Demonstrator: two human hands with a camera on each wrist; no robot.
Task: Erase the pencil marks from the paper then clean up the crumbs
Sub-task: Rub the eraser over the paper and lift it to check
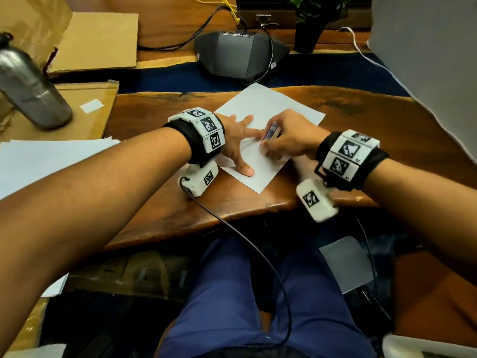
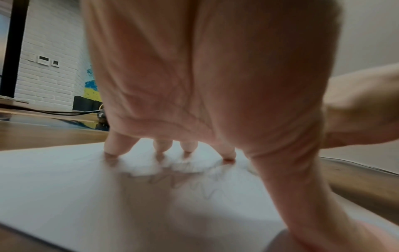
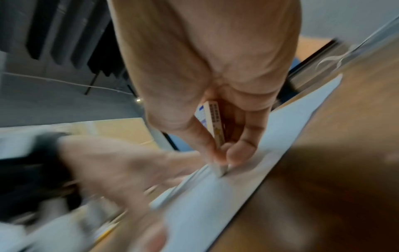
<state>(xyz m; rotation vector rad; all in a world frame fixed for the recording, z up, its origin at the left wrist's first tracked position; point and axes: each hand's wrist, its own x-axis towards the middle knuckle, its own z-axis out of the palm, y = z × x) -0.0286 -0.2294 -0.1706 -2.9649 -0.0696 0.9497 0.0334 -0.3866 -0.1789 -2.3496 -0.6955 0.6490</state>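
Observation:
A white sheet of paper [image 1: 268, 107] lies slanted on the wooden table [image 1: 154, 208]. My left hand [image 1: 238, 140] is spread flat on it, fingertips [image 2: 112, 150] and thumb pressing the sheet down. Faint zigzag pencil marks [image 2: 190, 180] show under the palm in the left wrist view. My right hand [image 1: 286, 140] pinches an eraser [image 1: 270, 131] in a blue printed sleeve, between thumb and fingers. The eraser's [image 3: 213, 122] white tip touches the paper [image 3: 280, 129] beside the left index finger. The right wrist view is blurred by motion. No crumbs can be made out.
A metal bottle [image 1: 28, 86] stands on cardboard [image 1: 85, 112] at the left. A black conference phone [image 1: 240, 55] with cables and a potted plant [image 1: 313, 24] sit at the back. Loose white sheets [image 1: 51, 156] lie at the left. The table's front edge runs just below my wrists.

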